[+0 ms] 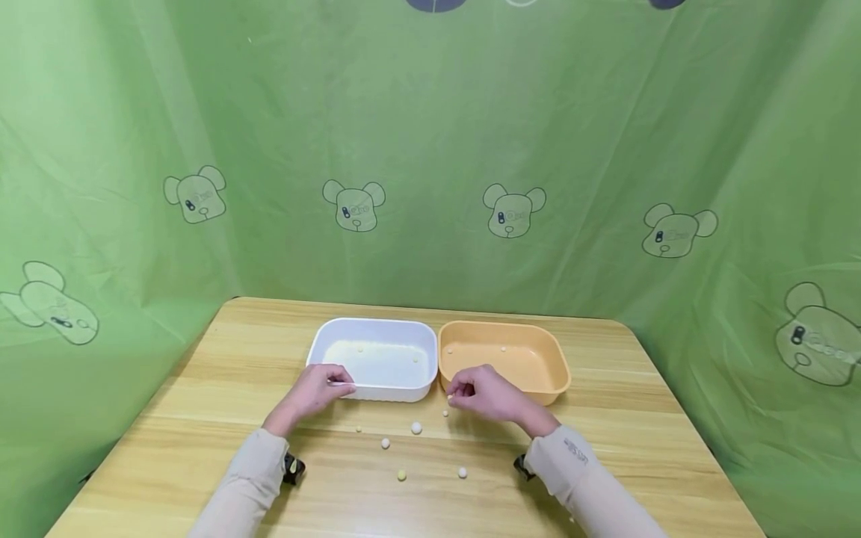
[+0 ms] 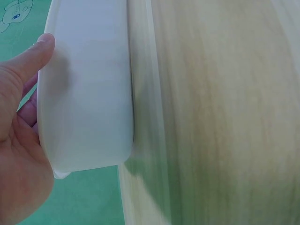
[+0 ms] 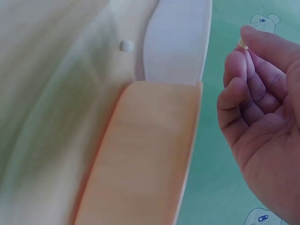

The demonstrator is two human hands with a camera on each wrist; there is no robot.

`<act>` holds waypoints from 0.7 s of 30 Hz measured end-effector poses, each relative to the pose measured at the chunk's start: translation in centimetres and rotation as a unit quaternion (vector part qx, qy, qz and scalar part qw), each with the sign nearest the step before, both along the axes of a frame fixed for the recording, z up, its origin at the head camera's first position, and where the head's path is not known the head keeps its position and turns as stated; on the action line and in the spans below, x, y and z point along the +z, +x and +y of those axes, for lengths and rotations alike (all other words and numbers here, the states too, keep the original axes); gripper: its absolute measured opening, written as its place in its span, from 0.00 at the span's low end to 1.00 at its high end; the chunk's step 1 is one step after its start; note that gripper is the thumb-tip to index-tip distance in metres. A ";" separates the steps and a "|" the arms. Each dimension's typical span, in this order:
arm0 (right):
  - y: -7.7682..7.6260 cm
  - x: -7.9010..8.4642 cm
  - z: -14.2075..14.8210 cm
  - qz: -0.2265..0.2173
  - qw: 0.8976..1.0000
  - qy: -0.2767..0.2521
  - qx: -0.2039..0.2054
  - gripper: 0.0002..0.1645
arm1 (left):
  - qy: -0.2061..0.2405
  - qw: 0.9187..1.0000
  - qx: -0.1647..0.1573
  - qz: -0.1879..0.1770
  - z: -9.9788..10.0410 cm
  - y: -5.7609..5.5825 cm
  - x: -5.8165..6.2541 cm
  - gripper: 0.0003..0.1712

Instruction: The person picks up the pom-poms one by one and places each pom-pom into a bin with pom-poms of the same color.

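Observation:
My left hand (image 1: pixel 316 390) grips the near rim of a white plastic bin (image 2: pixel 89 93), thumb on the outer wall and fingers over the edge. Beside it on the right stands an orange bin (image 1: pixel 538 373). Over that bin's near left edge is my right hand (image 1: pixel 489 394), pinching a small pale yellow ball (image 3: pixel 242 43) between thumb and forefinger. Two tiny yellowish balls, one of them a ball (image 1: pixel 359 349) at the back, lie in the white bin. In the orange bin are two small white balls, one a ball (image 1: pixel 503 349) towards the back.
Several loose balls lie on the wooden table (image 1: pixel 639 463) in front of the bins, including a larger white ball (image 1: pixel 416 427), a yellow ball (image 1: pixel 401 474) and a white ball (image 1: pixel 462 472). A green curtain (image 1: pixel 430 269) with bear heads surrounds the table's back and sides.

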State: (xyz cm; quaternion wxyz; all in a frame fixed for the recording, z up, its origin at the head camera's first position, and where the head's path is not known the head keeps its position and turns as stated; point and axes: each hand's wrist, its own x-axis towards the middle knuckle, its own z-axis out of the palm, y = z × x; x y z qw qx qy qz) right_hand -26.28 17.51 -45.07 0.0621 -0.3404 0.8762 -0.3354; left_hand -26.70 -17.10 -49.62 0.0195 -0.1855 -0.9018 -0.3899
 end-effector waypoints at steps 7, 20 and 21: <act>-1.1 1.1 -1.2 0.018 1.000 0.004 -0.002 0.03 | 0.001 1.000 0.001 0.000 0.0 0.0 0.0 0.03; -2.9 2.3 -3.9 -0.009 1.000 0.021 -0.005 0.03 | 0.002 1.000 0.002 -0.006 0.0 -0.1 0.0 0.03; -3.0 2.3 -4.1 -0.008 1.000 0.023 -0.003 0.03 | 0.002 1.000 0.002 -0.006 -0.1 -0.1 0.0 0.03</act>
